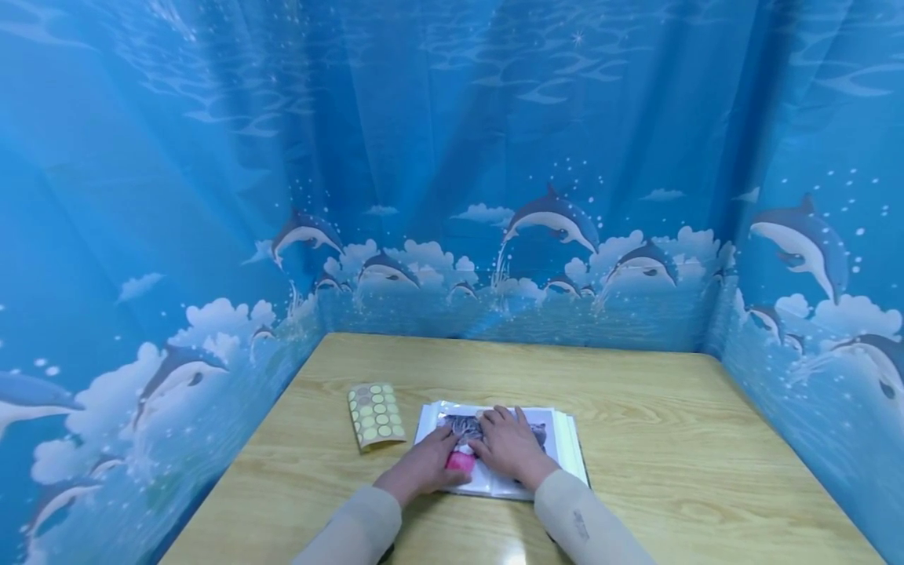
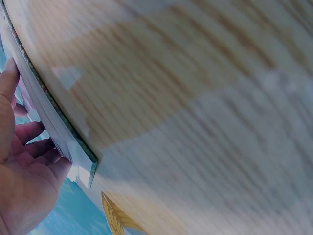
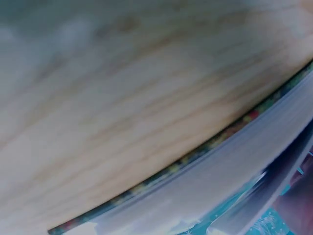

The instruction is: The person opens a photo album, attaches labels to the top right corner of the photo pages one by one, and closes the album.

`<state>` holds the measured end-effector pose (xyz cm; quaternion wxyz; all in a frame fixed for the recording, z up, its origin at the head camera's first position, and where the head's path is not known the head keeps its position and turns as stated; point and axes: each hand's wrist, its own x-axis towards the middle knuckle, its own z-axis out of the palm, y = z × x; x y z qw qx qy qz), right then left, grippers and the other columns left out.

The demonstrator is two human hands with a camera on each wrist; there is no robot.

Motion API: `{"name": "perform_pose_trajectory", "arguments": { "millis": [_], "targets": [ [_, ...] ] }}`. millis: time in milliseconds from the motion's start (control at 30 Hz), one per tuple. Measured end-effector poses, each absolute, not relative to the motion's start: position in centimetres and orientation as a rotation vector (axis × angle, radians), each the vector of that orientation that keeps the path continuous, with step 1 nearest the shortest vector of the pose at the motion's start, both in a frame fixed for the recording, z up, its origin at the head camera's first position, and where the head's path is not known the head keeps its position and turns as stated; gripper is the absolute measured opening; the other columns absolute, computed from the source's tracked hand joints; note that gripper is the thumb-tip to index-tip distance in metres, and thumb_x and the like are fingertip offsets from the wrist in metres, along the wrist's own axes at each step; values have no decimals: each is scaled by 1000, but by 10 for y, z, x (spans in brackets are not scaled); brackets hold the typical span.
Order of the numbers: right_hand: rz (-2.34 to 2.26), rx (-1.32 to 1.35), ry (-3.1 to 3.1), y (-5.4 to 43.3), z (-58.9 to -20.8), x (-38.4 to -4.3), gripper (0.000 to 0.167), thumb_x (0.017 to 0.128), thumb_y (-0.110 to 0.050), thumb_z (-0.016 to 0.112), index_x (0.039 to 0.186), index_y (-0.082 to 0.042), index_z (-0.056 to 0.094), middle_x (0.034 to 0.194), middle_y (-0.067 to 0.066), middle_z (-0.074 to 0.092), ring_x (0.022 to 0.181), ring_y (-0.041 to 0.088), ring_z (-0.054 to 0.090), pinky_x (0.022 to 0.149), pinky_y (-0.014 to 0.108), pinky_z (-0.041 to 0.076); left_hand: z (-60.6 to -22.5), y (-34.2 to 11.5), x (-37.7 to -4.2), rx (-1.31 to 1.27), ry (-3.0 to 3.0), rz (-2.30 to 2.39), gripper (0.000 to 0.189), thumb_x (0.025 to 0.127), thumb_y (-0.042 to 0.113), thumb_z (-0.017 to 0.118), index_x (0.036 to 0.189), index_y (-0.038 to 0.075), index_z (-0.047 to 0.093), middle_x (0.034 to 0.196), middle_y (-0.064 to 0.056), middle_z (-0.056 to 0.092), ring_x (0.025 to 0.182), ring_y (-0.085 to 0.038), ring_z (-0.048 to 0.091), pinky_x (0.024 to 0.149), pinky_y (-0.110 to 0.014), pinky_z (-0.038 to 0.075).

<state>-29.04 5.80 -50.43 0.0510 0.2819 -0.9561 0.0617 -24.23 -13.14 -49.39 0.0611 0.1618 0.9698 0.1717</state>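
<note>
An open photo album (image 1: 568,451) with glossy clear-sleeved pages lies on the table. Its pages show a black-and-white striped picture (image 1: 462,426) and a bright pink patch (image 1: 461,462). Over the left part of the album my left hand (image 1: 425,464) rests with its fingers on the page; in the left wrist view that hand (image 2: 29,171) lies along the album's page edges (image 2: 54,122). My right hand (image 1: 510,446) presses flat on the pages near the middle, fingers spread. The right wrist view shows mainly the album's patterned cover edge (image 3: 186,159).
Left of the album lies a sheet of round pale stickers (image 1: 377,414), its near edge curled up. The wood-grain table (image 1: 657,424) extends around both. Blue curtains (image 1: 452,157) with dolphins and clouds hang behind and at both sides.
</note>
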Motion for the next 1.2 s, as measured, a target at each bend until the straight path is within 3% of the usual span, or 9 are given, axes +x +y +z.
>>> {"name": "perform_pose_trajectory", "arguments": {
  "millis": [567, 1200],
  "targets": [
    [173, 781, -2953, 53, -505, -300, 61, 100, -53, 48, 140, -7, 54, 146, 14, 49, 138, 35, 39, 115, 62, 22, -493, -130, -243, 543, 2949, 510, 81, 85, 48, 74, 145, 1, 47, 152, -23, 38, 139, -38, 38, 114, -48, 33],
    [190, 782, -2971, 52, -504, -290, 63, 100, -52, 48, 144, -7, 50, 148, 13, 48, 138, 36, 39, 115, 64, 21, -496, -133, -244, 552, 2955, 532, 82, 85, 48, 74, 145, 0, 47, 152, -24, 37, 138, -39, 38, 114, -49, 34]
  ]
}}
